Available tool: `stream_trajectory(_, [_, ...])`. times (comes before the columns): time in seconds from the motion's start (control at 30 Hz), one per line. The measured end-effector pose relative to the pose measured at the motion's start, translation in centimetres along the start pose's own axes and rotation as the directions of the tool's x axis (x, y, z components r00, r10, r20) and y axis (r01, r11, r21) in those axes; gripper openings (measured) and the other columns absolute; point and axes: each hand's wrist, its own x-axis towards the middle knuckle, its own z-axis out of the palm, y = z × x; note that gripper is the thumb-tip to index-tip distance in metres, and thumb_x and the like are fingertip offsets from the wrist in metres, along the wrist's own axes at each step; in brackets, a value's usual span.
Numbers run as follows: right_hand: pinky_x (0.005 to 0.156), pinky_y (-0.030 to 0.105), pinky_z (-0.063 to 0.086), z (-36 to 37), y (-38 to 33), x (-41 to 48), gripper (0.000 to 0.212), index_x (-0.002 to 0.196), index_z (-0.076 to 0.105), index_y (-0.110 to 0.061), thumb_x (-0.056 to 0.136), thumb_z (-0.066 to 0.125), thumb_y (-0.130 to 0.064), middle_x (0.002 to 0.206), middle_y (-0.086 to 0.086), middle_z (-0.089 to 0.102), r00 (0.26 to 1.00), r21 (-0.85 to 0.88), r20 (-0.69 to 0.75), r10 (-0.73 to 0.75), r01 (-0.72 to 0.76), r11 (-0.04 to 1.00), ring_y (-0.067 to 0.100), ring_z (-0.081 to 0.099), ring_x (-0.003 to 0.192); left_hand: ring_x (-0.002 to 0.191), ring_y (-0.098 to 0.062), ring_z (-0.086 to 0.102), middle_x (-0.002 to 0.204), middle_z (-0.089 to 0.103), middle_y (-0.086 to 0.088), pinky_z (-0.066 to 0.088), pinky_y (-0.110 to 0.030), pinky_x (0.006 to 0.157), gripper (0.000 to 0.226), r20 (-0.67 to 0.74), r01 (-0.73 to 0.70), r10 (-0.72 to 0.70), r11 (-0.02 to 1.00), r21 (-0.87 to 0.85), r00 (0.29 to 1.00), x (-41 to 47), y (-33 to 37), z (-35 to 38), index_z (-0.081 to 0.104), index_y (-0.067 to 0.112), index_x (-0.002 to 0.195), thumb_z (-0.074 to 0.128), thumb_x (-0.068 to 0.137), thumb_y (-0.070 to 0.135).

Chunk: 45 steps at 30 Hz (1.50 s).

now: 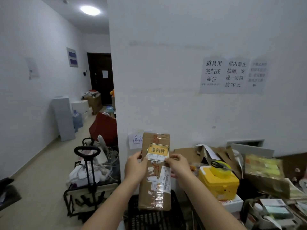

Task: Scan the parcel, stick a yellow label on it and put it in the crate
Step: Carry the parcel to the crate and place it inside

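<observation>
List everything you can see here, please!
Long brown cardboard parcel: one, held upright above the crate.
Yellow rectangular label: one, on the parcel's upper half.
Black plastic lattice crate: one, below the parcel.
Yellow plastic box: one, right of the parcel.
Black-framed folding cart: one, left, full of white items.
White paper notices: three, on the wall.
Left hand: on the parcel's left edge.
Right hand: on the label's right corner.

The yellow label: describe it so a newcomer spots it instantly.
Find the tall brown parcel held upright at centre, above the black crate. On its upper half, between the left hand and right hand, sits the yellow label. Unlike the white barcode sticker below, it bears bold black characters.
</observation>
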Motion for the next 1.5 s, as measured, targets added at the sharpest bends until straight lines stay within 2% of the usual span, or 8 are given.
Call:
stream_trajectory(0.33, [0.073,0.037,0.058,2.7,0.3,12.0,0.018,0.109,0.056,-0.006,0.092,0.057,-0.01,0.095,0.007,0.069,0.999,-0.018,0.026,0.032,-0.032,0.999,0.019,0.068,0.075,0.088,-0.013,0.066,0.116,0.07,-0.002,0.051,-0.024,0.065,0.033,-0.045,0.051,-0.05,0.999,0.013,0.998,10.4,-2.6,2.3,0.063,0.023,0.123,0.055,0.091,0.026])
stream_trajectory(0.5, [0.055,0.028,0.053,5.8,1.1,19.0,0.015,0.106,0.056,-0.008,0.091,0.057,-0.009,0.096,0.009,0.069,0.998,-0.032,-0.003,0.069,-0.07,0.997,0.019,0.067,0.072,0.098,-0.02,0.068,0.118,0.07,0.0,0.058,-0.041,0.086,0.035,-0.005,0.09,-0.09,0.996,0.011,0.996,17.8,-5.5,2.8,0.062,0.025,0.124,0.054,0.09,0.026])
stream_trajectory(0.67, [0.049,0.026,0.047,9.8,1.4,27.7,0.018,0.107,0.057,-0.011,0.09,0.058,-0.013,0.098,0.01,0.072,0.993,-0.078,-0.062,0.096,-0.101,0.992,0.021,0.07,0.074,0.087,-0.016,0.07,0.095,0.069,0.009,0.059,-0.039,0.08,0.024,0.058,0.108,-0.106,0.993,-0.036,0.993,26.7,-8.2,3.1,0.065,0.029,0.11,0.054,0.091,0.022])
stream_trajectory(0.77, [0.054,0.026,0.045,12.3,1.8,32.3,0.02,0.109,0.059,-0.011,0.09,0.056,-0.011,0.098,0.009,0.071,0.99,-0.11,-0.058,0.128,-0.133,0.985,0.02,0.068,0.076,0.088,-0.014,0.069,0.098,0.067,0.01,0.06,-0.038,0.08,0.015,0.105,0.135,-0.131,0.99,-0.027,0.986,31.9,-10.8,3.3,0.059,0.038,0.096,0.056,0.089,0.025])
stream_trajectory(1.03, [0.082,0.03,0.046,16.5,8.8,40.0,0.041,0.125,0.053,-0.021,0.086,0.066,-0.019,0.115,-0.003,0.066,0.97,-0.311,0.121,0.212,-0.166,0.936,0.014,0.062,0.097,0.084,-0.011,0.062,0.11,0.06,0.002,0.053,-0.027,0.075,0.029,0.121,0.292,-0.308,0.947,0.133,0.944,40.3,-21.2,5.9,0.064,0.038,0.107,0.057,0.081,0.027])
stream_trajectory(1.27, [0.072,0.014,0.049,17.9,18.3,46.0,0.04,0.117,0.054,-0.035,0.09,0.057,-0.007,0.103,-0.01,0.07,0.914,-0.333,0.223,0.338,-0.254,0.908,0.005,0.066,0.093,0.093,-0.014,0.067,0.111,0.064,-0.002,0.058,-0.04,0.086,0.043,0.135,0.43,-0.445,0.894,0.129,0.885,42.6,-34.6,9.2,0.062,0.043,0.112,0.063,0.071,0.031])
stream_trajectory(1.4, [0.074,0.015,0.055,18.7,26.3,47.9,0.051,0.13,0.051,-0.031,0.088,0.059,-0.003,0.117,-0.003,0.069,0.877,-0.337,0.208,0.434,-0.352,0.873,0.008,0.068,0.101,0.096,-0.016,0.063,0.113,0.055,-0.003,0.055,-0.038,0.093,0.056,0.125,0.546,-0.562,0.825,0.145,0.817,41.3,-42.0,11.0,0.052,0.042,0.127,0.063,0.073,0.029])
stream_trajectory(1.5, [0.079,0.023,0.058,19.0,31.7,48.3,0.05,0.118,0.055,-0.04,0.089,0.055,0.001,0.111,-0.005,0.069,0.835,-0.31,0.178,0.521,-0.454,0.835,0.012,0.068,0.098,0.091,-0.014,0.055,0.111,0.051,-0.008,0.05,-0.035,0.095,0.065,0.124,0.591,-0.614,0.786,0.182,0.779,40.2,-46.2,12.4,0.043,0.045,0.133,0.06,0.074,0.021])
